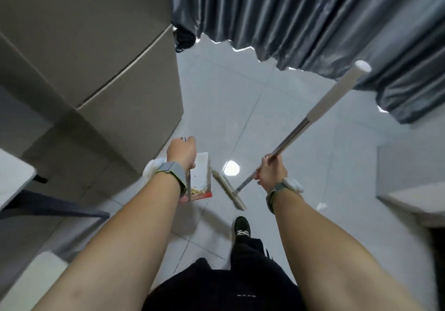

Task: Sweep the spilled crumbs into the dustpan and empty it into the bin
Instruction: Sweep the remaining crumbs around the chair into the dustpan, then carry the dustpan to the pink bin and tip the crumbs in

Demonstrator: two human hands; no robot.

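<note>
My left hand (pixel 181 151) grips the metal handle of a white dustpan (pixel 203 173) with a red bottom edge, and the pan hangs off the floor. Brownish crumbs (pixel 198 191) lie heaped at the pan's lower end. My right hand (pixel 272 172) grips the steel shaft of a broom (pixel 313 115) whose cream grip points up to the right. The flat beige broom head (pixel 228 190) hangs above the tiles just right of the dustpan. No bin is in view.
A tall grey cabinet (pixel 96 57) fills the left side. Dark grey curtains (pixel 313 16) hang along the back. A pale ledge (pixel 414 197) juts in at the right, and a desk corner (pixel 14 173) at the left. My black shoe (pixel 242 228) stands on the white tiles (pixel 228 108).
</note>
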